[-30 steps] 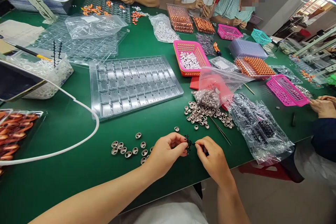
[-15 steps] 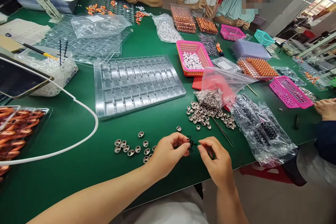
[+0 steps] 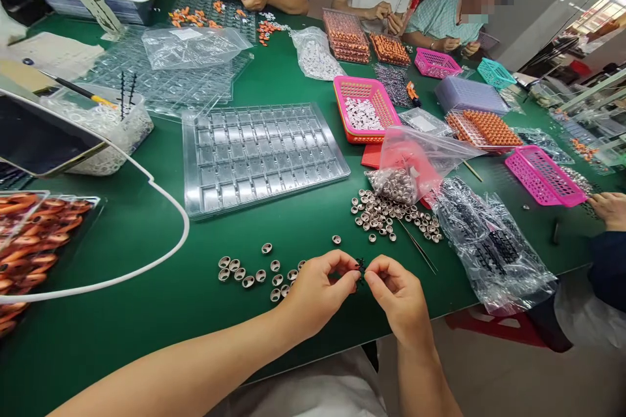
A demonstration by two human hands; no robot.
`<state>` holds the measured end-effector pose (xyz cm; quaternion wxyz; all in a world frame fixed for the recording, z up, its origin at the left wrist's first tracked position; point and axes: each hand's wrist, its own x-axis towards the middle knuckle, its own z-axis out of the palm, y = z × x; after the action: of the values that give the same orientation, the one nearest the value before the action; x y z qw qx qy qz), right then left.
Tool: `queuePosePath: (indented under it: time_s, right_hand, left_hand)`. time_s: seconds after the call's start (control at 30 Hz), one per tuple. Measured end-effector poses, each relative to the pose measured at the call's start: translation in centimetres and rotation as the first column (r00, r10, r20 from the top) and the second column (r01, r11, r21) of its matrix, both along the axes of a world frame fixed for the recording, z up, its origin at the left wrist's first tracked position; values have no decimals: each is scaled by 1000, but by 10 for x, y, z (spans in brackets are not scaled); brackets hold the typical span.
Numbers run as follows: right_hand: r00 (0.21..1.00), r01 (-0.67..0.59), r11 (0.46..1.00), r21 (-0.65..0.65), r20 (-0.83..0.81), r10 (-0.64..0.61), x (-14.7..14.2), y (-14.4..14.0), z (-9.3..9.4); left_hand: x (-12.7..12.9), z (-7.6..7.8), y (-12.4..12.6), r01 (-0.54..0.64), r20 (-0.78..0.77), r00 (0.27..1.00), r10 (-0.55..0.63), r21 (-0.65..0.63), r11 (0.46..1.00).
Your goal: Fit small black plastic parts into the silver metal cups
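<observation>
From my remote seat I have the left hand pinched tight, thumb against fingers, on a small black part held just above the near edge of the green table. The right hand brings its thumb and forefinger almost together at the part's right side; I cannot tell whether they grip it or only touch it. With both hands on it, I judge this piece unfinished. Much looks left to handle: loose metal cups lie near, left of my hands, a larger heap sits farther off beside tweezers, and a bag of cups stands behind it. More black pieces lie in a transparent bag on the right. I can make out no finished assembly among these cups.
</observation>
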<state>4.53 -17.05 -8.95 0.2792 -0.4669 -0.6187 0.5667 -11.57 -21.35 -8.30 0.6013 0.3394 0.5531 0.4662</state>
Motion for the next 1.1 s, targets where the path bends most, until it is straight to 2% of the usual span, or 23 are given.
queuePosePath:
  time_s: [0.17,0.37,0.5,0.63,0.73,0.8,0.83,0.93,1.03,1.1]
  right_hand:
    - [993,-16,995,-101,-118,4,3,3,-6]
    - [937,-94,953,-289,-348,-13,4,7,-15]
    - [901,-116,925,-363,-430,-56,0,6,-16]
    - [902,-124,923,-364,-429,-48,1,5,-17]
    - [957,-59,973,-223,-289,-8,6,7,-14]
    - [998,13,1000,-27,-61,-14,10,10,-11]
    - [998,24,996,88,62,-29,12,12,-10]
    - [947,-81,937,341,318,-34,16,15,-8]
    - [900,-229,879,419,435,27,19,16,-10]
    - [881,-277,852,445,472,40,20,16,-13]
  left_hand:
    - [-2,2,0,17,127,992,-15,-18,1000]
    - [-3,1,4,87,404,914,-44,-89,992]
    - [-3,-1,4,97,434,900,-46,-96,991]
    - [-3,-1,5,77,413,910,-32,-93,993]
    - [-4,0,5,50,379,925,-8,-100,994]
    - [-4,1,5,22,352,936,17,-106,994]
    - [-5,1,5,8,340,940,30,-111,994]
    - [-5,1,5,-28,308,949,66,-126,992]
    - [-4,-2,6,-50,276,957,88,-141,989]
    - [-4,-3,7,-56,251,964,90,-138,989]
